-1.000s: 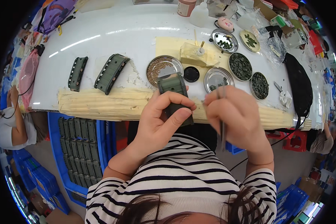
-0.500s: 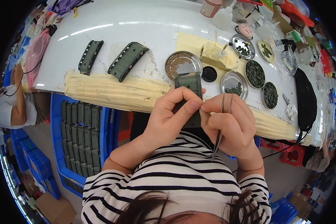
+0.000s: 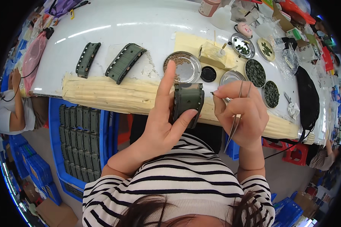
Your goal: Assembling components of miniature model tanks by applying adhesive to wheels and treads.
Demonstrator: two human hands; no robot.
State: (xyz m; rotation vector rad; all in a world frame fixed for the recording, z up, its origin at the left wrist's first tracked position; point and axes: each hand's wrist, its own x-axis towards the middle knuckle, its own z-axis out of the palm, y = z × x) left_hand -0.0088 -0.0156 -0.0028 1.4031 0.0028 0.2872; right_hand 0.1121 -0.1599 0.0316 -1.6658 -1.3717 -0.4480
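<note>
My left hand holds a curved, dark green camouflage panel with ribbed long edges, upright near the table's front edge. Its thumb presses on the panel's lower face and its index finger points up, away from it. Just right of the panel is my right hand, pinching a tiny dark piece between thumb and index finger. A pair of metal tweezers is tucked in the same hand, tips pointing down. Two similar curved panels, a narrow one and a wider one, lie on the table to the left.
A metal dish with brown bits stands behind the held panel. Beside it are a black round lid and a yellow-wrapped block. Several dishes of green pieces stand at right. A blue crate full of panels sits below left.
My right hand has moved right, off the panel, with a tiny piece at its fingertips. My left index finger has straightened upward, and the panel has tilted and shifted lower.
</note>
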